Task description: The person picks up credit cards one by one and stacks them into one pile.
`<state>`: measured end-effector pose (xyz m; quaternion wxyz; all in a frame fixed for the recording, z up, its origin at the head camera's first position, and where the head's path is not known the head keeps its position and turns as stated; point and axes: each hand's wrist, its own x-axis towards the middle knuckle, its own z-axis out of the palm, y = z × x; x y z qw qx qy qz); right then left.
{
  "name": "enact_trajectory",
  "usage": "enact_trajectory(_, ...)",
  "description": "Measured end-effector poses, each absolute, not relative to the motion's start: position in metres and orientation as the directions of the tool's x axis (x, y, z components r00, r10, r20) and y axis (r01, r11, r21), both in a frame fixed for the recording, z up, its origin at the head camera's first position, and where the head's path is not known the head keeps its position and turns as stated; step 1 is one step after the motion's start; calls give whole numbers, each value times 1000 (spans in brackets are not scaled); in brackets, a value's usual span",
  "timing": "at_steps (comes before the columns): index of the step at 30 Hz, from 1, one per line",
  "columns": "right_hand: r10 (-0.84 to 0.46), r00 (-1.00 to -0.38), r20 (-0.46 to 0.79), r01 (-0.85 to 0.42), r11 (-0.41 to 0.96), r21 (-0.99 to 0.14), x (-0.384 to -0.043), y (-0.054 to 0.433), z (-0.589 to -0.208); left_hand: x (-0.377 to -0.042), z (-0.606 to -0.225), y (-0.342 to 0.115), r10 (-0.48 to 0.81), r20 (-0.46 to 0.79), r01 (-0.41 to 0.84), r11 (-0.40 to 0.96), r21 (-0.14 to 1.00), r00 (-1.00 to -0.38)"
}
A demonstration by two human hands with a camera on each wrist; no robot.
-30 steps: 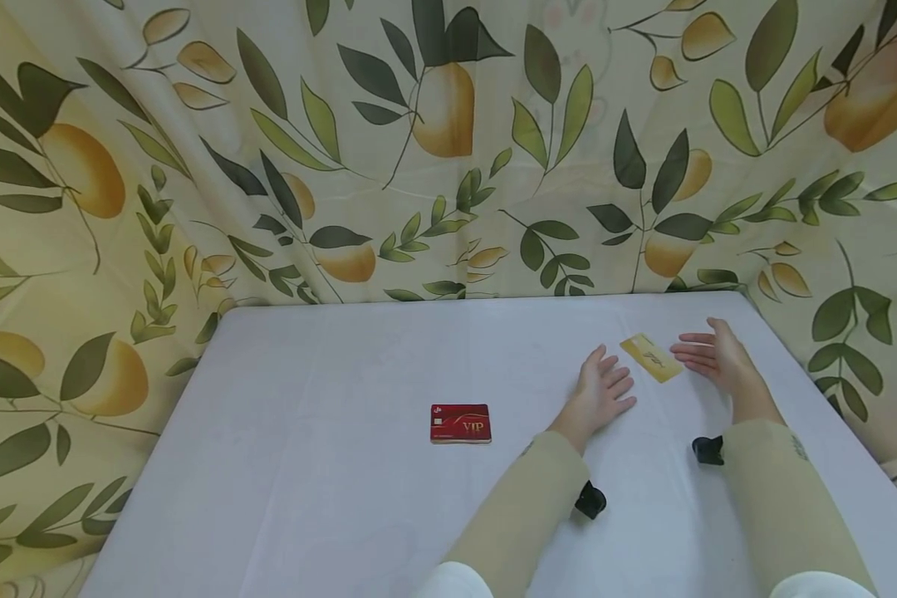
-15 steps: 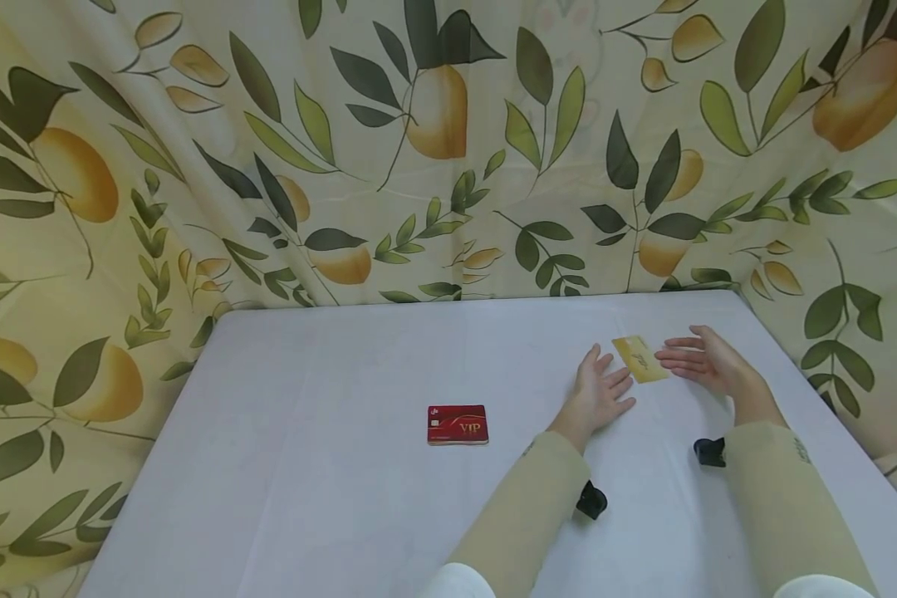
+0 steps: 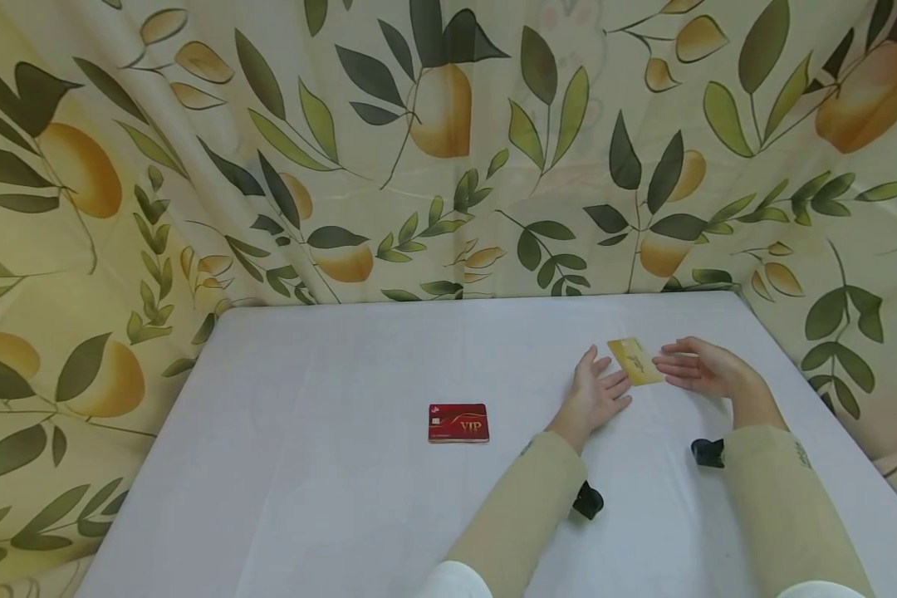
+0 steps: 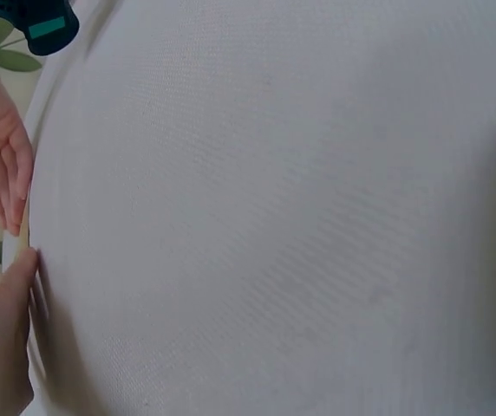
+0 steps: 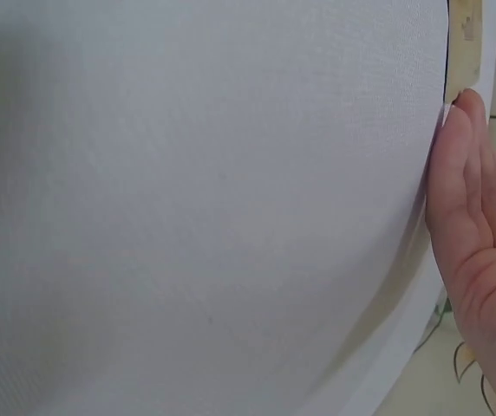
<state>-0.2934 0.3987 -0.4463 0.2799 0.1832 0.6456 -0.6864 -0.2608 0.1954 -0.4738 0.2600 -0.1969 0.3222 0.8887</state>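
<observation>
A gold card [image 3: 634, 362] lies flat at the far right of the white table, between the two hands. My left hand [image 3: 598, 392] is on its left side, palm turned up and fingers spread, fingertips near the card's edge. From the right, my right hand [image 3: 703, 369] reaches in with straight fingers, their tips right at the card's right edge. In the right wrist view the gold card [image 5: 465, 43] shows just beyond the fingertips. A red card [image 3: 458, 423] printed "VIP", apparently a small stack, lies nearer the table's middle, apart from both hands.
A white cloth covers the table [image 3: 329, 465]. Behind its far edge hangs a curtain [image 3: 448, 208] patterned with fruit and leaves. Each sleeve carries a small black wrist camera [image 3: 588, 501].
My right hand has moved left and slightly nearer, and the gold card has shifted left toward my left hand. My left hand and the red card stay about in place.
</observation>
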Motion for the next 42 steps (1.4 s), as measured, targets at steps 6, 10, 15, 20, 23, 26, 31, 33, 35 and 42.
enact_trajectory(6, -162, -753, -638, 652, -55, -756, -294, 401, -449, -261, -472, 193, 271, -545, -566, -655, 500, -794)
enact_trajectory(10, -182, -750, -636, 656, -84, -750, -292, 401, -449, -262, -472, 192, 228, -564, -560, -634, 533, -794)
enact_trajectory(15, -226, -739, -635, 670, -151, -727, -288, 399, -449, -263, -470, 190, 205, -587, -582, -575, 575, -783)
enact_trajectory(20, -246, -728, -640, 682, -161, -714, -285, 398, -449, -263, -464, 184, 197, -616, -614, -520, 593, -762)
enact_trajectory(23, -247, -722, -646, 686, -130, -716, -284, 396, -447, -264, -461, 180, 199, -628, -628, -504, 593, -752)
enact_trajectory(26, -240, -721, -650, 683, -87, -725, -283, 393, -446, -265, -460, 177, 210, -635, -640, -500, 584, -743)
enact_trajectory(31, -222, -720, -657, 683, -66, -727, -280, 390, -445, -266, -461, 174, 222, -640, -646, -514, 564, -735)
enact_trajectory(33, -224, -719, -658, 685, -71, -725, -278, 389, -446, -267, -462, 174, 227, -641, -651, -510, 563, -733)
enact_trajectory(35, -235, -722, -651, 681, -77, -728, -277, 389, -447, -267, -463, 173, 234, -640, -656, -500, 566, -732)
enact_trajectory(42, -254, -717, -649, 687, -103, -719, -273, 387, -448, -269, -464, 169, 272, -636, -678, -462, 572, -722)
